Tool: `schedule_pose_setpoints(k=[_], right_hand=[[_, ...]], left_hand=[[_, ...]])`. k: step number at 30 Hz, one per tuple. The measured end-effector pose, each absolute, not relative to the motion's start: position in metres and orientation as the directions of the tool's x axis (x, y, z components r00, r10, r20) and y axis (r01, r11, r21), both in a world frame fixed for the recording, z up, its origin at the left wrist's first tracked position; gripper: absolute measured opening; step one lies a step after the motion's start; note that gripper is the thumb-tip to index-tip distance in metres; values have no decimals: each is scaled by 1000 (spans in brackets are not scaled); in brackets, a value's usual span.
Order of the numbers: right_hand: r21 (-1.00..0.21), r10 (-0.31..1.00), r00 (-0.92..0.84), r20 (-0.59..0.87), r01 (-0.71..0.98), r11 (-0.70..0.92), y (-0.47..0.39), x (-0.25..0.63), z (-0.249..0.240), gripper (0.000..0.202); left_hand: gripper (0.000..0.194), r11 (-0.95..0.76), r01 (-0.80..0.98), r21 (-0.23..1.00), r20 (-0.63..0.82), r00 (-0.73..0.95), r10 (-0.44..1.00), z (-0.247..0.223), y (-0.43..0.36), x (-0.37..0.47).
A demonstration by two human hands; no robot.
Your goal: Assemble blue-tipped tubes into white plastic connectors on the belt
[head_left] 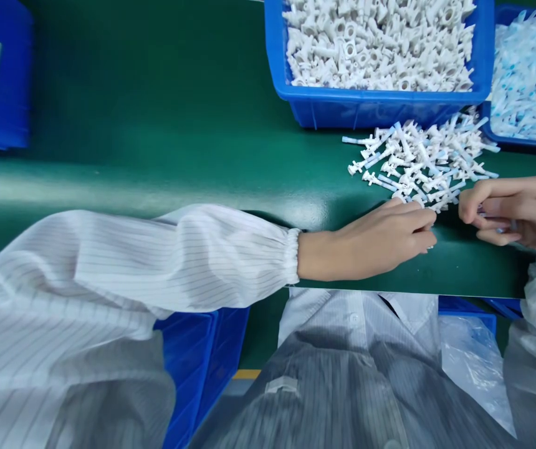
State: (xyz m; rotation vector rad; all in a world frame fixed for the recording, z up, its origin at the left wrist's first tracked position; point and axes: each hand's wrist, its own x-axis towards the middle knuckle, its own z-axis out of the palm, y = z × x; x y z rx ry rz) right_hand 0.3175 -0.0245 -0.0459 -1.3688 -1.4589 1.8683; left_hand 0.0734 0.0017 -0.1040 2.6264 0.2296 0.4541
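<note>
Left hand (380, 240): fingers drawn together, tips touching near edge of loose pile of white plastic fittings (420, 159) just beyond. Right hand (515, 212): curled, pinching small fittings, just beside left fingertips. Blue bin (380, 106) behind pile.

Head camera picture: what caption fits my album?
Two hands pick at a pile of small white parts beside blue bins.

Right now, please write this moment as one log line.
left hand: fingers at pile of white parts | right hand: holding small parts | blue bin: full
</note>
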Motion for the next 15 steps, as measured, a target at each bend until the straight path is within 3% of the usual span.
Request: schedule_pose_setpoints(k=[8, 15], right_hand=[[-879, 772, -522, -363, 466, -98, -40, 310, -47, 18], [-875, 892, -333, -306, 467, -125, -66, 292, -56, 23]], left_hand=[[28, -876, 81, 476, 292, 925, 244, -106, 5, 75], [30, -878, 80, 471, 288, 927, 239, -103, 6, 75]])
